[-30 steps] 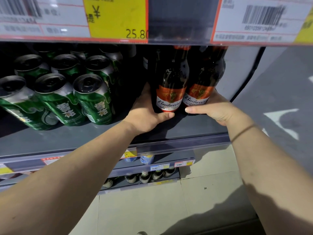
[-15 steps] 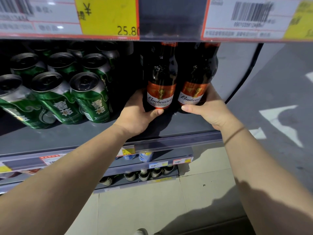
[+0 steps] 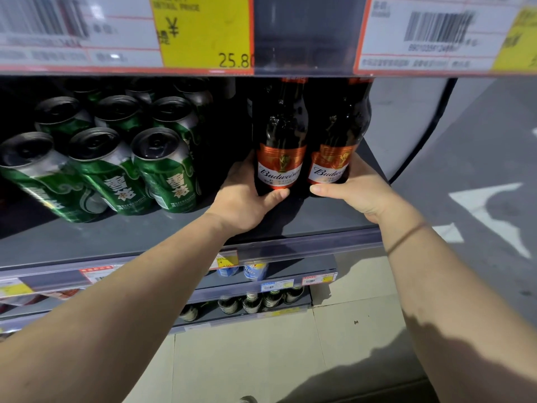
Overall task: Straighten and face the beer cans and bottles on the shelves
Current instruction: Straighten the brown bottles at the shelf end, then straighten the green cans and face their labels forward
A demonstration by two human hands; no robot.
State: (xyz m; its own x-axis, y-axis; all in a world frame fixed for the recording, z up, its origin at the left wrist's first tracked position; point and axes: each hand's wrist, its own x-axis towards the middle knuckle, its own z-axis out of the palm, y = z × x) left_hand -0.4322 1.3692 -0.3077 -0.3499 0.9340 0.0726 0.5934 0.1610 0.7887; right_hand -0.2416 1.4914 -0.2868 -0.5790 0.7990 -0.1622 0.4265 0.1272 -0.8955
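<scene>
Your left hand (image 3: 247, 199) grips the left Budweiser bottle (image 3: 280, 138) low on its base: thumb across the front under the label, other fingers wrapped behind, out of view. Your right hand (image 3: 357, 190) grips the right Budweiser bottle (image 3: 338, 135) the same way, thumb in front at the base, fingers round the far side. So both sets of fingers are clamped on glass.

Both bottles stand upright on the grey shelf (image 3: 145, 237), side by side, touching or nearly so, can't tell which. Left label faces you square; right label is turned a bit, only "Bud" readable. Bottles sit set back from the shelf front edge, at the shelf's right end, near the curved end panel (image 3: 412, 120).

Obstructions/neighbours:
- Green cans (image 3: 162, 175) to the left, several rows deep, front row w/ labels facing you. A dark gap lies btwn cans and left bottle; your left hand fills it.
- Upper shelf rail w/ price tags (image 3: 203, 33) hangs right over the bottle necks; caps are hidden behind it.
- Lower shelves (image 3: 261, 286) below hold more bottles and cans, small, brands unreadable.
- Tiled floor (image 3: 247, 359) underneath.
</scene>
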